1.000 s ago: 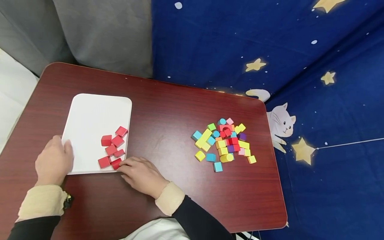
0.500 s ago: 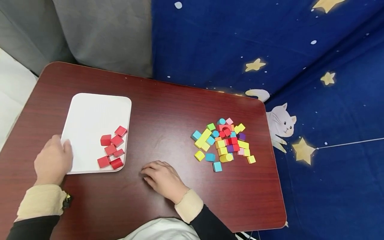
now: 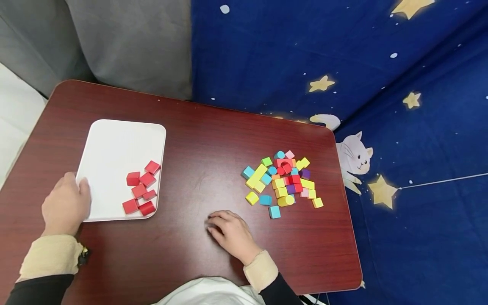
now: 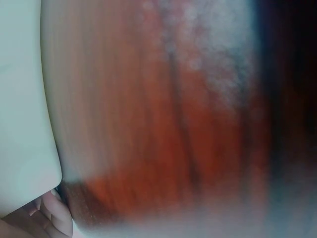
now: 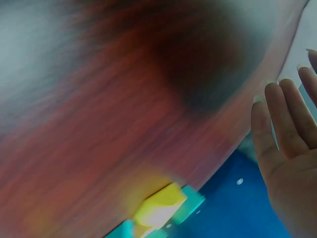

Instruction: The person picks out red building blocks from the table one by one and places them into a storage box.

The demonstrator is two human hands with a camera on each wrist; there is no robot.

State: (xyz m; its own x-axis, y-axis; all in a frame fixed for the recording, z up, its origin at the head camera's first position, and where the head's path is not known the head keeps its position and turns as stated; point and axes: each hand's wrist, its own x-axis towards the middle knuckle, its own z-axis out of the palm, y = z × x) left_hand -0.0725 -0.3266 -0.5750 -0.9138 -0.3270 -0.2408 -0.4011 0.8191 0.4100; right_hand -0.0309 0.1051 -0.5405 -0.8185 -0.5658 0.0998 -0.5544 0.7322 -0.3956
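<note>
Away from the lower right corner of the white rectangular tray with rounded corners (image 3: 118, 148), my right hand (image 3: 233, 235) has moved rightward over the past second, and it is now in the lower middle of the head view. It holds nothing: its fingers are loose there, and they look extended and slightly apart at the right of the right wrist view.

With my left hand (image 3: 66, 205) I grip the left edge of the tray, thumb on the upper side, just as before; the left wrist view catches some curled fingers by the tray's corner at its lower left.

On the tray, left of centre in the frame, seven red blocks (image 3: 147, 179) lie grouped at its lower right, touching or close together. Right of centre lies a loose pile of small yellow, blue, red, purple, pink, orange and green blocks (image 3: 291, 189), nearer to my right hand than the tray is. Everything rests on the dark reddish-brown wood-grain table (image 3: 198, 169). Behind it hangs a deep blue cloth with yellow stars (image 3: 259, 51).
</note>
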